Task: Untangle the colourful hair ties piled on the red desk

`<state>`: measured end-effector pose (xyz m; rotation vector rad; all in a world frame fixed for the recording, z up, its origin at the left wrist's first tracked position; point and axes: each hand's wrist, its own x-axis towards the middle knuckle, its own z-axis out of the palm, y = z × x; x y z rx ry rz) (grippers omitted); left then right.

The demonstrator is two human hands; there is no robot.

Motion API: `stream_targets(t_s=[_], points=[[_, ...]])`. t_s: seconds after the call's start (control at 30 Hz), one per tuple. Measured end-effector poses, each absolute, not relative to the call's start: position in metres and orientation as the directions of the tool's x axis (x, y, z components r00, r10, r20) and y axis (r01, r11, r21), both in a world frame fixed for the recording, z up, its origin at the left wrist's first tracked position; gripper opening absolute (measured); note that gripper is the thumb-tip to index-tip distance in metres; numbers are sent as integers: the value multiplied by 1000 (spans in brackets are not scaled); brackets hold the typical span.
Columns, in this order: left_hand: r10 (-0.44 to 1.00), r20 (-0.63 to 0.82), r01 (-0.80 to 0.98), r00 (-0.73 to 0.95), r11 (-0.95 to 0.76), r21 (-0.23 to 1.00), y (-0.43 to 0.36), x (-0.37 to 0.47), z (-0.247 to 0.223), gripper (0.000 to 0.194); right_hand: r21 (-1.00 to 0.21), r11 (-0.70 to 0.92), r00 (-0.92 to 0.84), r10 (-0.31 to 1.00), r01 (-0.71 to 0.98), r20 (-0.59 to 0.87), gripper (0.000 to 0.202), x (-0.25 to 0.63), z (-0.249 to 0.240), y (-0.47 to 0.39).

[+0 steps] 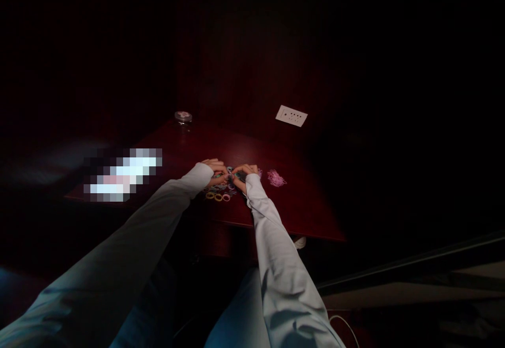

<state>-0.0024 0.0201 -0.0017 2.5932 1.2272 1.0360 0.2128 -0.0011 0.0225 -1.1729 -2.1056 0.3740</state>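
My left hand point(215, 169) and my right hand point(243, 173) meet over the dark red table, fingertips close together. Both are closed in a pinch around something small and greyish; its kind is too small to tell. Beneath and between them lies a loose spread of small coloured rings that look like hair ties, partly hidden by my hands. At the near edge of this spread, a yellow ring point(210, 196) and a pink ring point(226, 198) show clearly. Right of my right hand is a pile of thin pink bands or strands point(276, 178).
A clear lidded jar point(183, 118) stands at the table's far left corner. A bright pixelated patch point(126, 174) covers the left side. Behind the table point(303, 206), a white socket plate point(291, 116) sits on the dark wall. A pale cable point(347, 324) hangs at lower right.
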Motion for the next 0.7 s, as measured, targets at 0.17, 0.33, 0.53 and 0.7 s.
stream_targets(t_s=[0.17,0.33,0.53,0.7], points=[[695,521,608,495,-706,364,20,-7,2,25,-553,549,-342,831,626,438,10,214,23,-2],[684,550,576,479,-718,392,22,-8,1,33,-556,516,-312,851,652,423,12,216,22,-1],[678,570,515,464,-730,449,20,-5,4,38,-541,428,-228,889,724,397,11,213,21,3],[689,558,496,462,-723,482,17,-6,5,37,-548,492,-265,857,676,443,22,212,21,2]])
